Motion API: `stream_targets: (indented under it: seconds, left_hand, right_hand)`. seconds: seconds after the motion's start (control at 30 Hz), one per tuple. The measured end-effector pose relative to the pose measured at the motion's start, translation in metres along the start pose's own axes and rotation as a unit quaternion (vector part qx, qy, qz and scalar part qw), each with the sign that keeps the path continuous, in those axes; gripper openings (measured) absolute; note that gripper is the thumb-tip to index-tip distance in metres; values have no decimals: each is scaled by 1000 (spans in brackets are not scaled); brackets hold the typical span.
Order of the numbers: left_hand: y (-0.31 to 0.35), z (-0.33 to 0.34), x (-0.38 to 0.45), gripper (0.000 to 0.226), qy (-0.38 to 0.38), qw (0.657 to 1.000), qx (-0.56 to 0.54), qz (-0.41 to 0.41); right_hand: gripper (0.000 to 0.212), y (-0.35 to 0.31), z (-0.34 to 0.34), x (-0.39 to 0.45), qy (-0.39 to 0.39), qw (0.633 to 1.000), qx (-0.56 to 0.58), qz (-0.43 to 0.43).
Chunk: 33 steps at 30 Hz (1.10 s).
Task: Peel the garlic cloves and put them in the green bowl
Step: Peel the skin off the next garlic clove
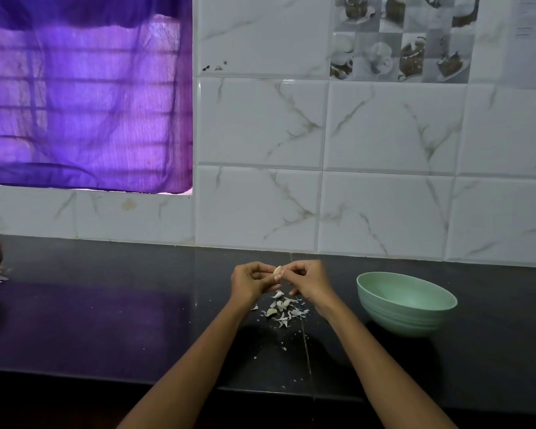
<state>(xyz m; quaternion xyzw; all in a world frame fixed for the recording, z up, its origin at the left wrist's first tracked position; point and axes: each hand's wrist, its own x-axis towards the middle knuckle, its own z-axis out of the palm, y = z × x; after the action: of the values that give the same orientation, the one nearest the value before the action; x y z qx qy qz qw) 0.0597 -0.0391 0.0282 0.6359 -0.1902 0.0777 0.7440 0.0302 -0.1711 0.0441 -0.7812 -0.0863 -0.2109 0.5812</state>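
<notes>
Left hand [252, 281]: we curl our fingers and pinch a garlic clove [278, 270] from its left side.
Right hand [307, 278]: our fingertips pinch the same clove from the right, above the counter.
Peels [283, 309]: we see a scatter of skins and cloves on the dark countertop [106, 320], just below our hands.
Green bowl [406, 301]: it sits to our right, near the right hand; we cannot see its bottom.
</notes>
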Motion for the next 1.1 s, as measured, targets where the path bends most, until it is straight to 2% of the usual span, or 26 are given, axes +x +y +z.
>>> stream_targets:
  seconds: [0.47,0.8,0.87,0.93,1.0,1.1]
  left_hand:
    - [0,3,1,10,-32,995,-64,-70]
    - [-6,1,6,16,-26,990,-84,-110]
    - [-6,2,7,15,-6,990,-92,-107]
    - [-5,1,9,17,46,988,-113,-98]
    - [-4,-1,13,18,84,983,-140,-89]
    - [-6,-1,13,17,82,988,-113,-71]
  right_hand:
    - [7,1,1,1,13,999,-37,7]
    - [22,5,4,0,-10,993,-112,31]
    - [17,5,3,1,-9,993,-114,31]
    - [9,4,2,1,-19,991,-130,34]
    - [10,5,2,2,-32,986,-160,32]
    - [15,8,1,3,-17,978,-207,6]
